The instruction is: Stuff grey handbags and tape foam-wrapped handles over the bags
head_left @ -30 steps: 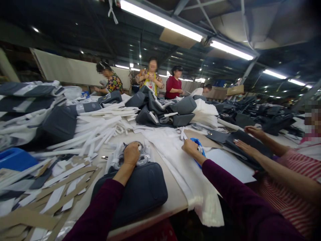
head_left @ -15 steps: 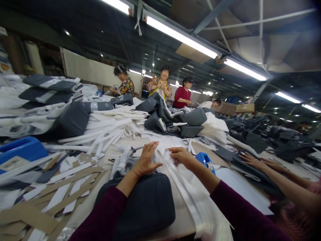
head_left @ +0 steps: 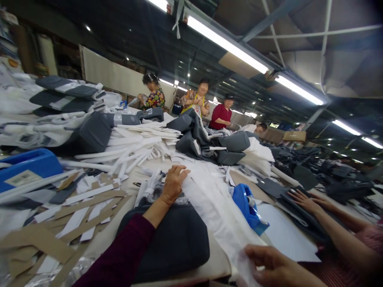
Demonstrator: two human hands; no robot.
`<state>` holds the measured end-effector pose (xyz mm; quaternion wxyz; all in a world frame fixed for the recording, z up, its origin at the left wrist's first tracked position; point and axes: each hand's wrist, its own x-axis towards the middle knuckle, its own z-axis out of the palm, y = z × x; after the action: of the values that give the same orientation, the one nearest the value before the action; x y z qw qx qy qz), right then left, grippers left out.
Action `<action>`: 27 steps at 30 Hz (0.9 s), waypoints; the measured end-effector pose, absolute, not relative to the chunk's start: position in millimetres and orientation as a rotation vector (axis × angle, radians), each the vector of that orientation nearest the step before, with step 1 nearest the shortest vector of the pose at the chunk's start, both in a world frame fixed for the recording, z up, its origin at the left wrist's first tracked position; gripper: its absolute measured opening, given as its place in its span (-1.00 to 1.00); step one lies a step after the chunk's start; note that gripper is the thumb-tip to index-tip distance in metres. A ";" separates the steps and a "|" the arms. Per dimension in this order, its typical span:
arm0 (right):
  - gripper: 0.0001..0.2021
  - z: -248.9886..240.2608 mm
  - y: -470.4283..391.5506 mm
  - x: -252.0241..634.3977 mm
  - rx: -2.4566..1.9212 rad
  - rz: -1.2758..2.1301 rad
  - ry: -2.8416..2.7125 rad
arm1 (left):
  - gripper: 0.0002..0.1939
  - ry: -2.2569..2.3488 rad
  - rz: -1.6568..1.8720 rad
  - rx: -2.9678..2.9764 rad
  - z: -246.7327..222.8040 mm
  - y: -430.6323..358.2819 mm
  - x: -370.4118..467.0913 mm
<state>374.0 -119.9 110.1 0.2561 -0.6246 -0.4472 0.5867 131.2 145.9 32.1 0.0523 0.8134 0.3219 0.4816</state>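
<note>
A long strip of thin white sheeting (head_left: 216, 199) runs from the middle of the table down toward the near edge. My left hand (head_left: 174, 184) is at its far left edge, fingers bent together over the sheeting. At the near end my right hand (head_left: 271, 261) grips the sheeting between thumb and fingers; part of this hand is cut off by the frame. Under my left forearm lies a dark grey bag (head_left: 176, 239) with a smooth rounded front. Clear plastic and grey straps (head_left: 151, 191) are bunched behind the bag, partly covered by my left hand.
A blue tape dispenser (head_left: 247, 209) stands right of the sheeting; another blue holder (head_left: 32, 169) is at left. Cardboard strips (head_left: 80, 217), white rolls (head_left: 140, 143) and dark bags (head_left: 209, 143) crowd the table. A co-worker's hands (head_left: 308, 201) rest on dark fabric at right.
My right hand has come down and nearer, drawing the white sheeting out toward the near edge. My left hand's fingers have closed from a spread pose at the far end.
</note>
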 end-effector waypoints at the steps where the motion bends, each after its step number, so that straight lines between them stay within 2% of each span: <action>1: -0.51 107.2 -121.2 372.5 -1.717 1.578 -1.277 | -0.67 0.947 1.427 2.521 32.3 145.1 132.7; 6: -0.38 95.2 -42.6 307.4 -1.459 1.020 -1.526 | -0.66 0.918 1.438 2.552 35.5 140.7 133.5; 7: -0.39 93.7 -20.1 292.1 -1.362 1.015 -1.494 | -0.66 0.919 1.450 2.540 36.1 140.7 132.3; 9: -0.56 90.6 16.0 269.5 -1.225 1.159 -1.334 | -0.64 1.007 1.434 2.515 36.5 142.7 129.7; 11: -0.67 86.6 32.9 262.9 -1.161 1.273 -1.155 | -0.64 1.299 1.368 2.454 35.1 146.3 127.8; 14: -0.66 82.4 22.6 287.0 -1.143 1.188 -0.962 | -0.72 1.727 1.199 2.331 30.9 151.6 128.5; 17: -0.59 86.3 -9.4 338.0 -1.209 0.961 -0.825 | -0.82 1.802 1.047 2.355 28.2 152.3 133.2; 22: -0.59 93.5 -56.5 408.9 -1.580 0.702 -0.818 | -0.71 1.758 0.641 2.553 27.2 151.8 142.6; 27: -0.80 81.9 -57.5 416.3 -1.781 0.692 -1.029 | -0.61 1.666 0.274 2.566 23.2 164.8 145.5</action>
<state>416.3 -57.5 81.9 0.4667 -0.7258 -0.4193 0.2821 145.5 164.8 23.2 0.0348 0.8349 0.5420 0.0891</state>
